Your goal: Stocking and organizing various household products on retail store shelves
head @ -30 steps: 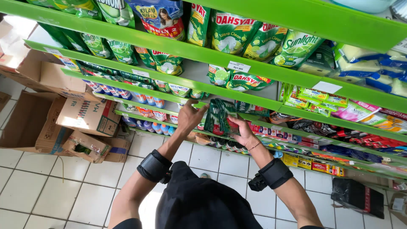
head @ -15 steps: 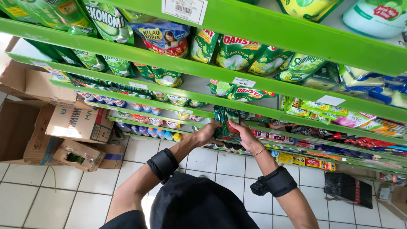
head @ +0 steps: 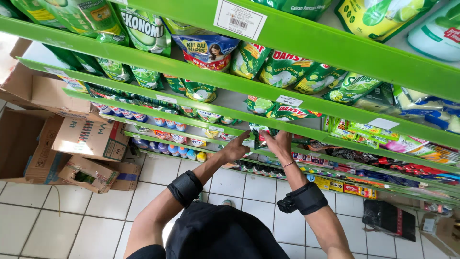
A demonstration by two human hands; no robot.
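My left hand (head: pixel 235 147) and my right hand (head: pixel 280 143) both grip a green refill pouch (head: pixel 259 135) at the front lip of a green shelf (head: pixel 306 135). The pouch stands upright between my hands, partly hidden by my fingers. Each forearm wears a black band, and a bracelet sits on my right wrist. More green pouches (head: pixel 282 111) lie on the shelf just above my hands, behind a white price tag (head: pixel 289 101).
Green shelves rise above, packed with detergent pouches (head: pixel 278 67) and small sachets (head: pixel 158 120). Lower shelves hold bottles (head: pixel 167 149) and flat packets (head: pixel 350 188). Open cardboard boxes (head: pixel 91 139) stand on the white tiled floor at the left. A black bag (head: pixel 389 218) lies on the floor at the right.
Both hands have risen with the pouch toward a higher shelf lip, and the camera has tilted closer to the shelves.
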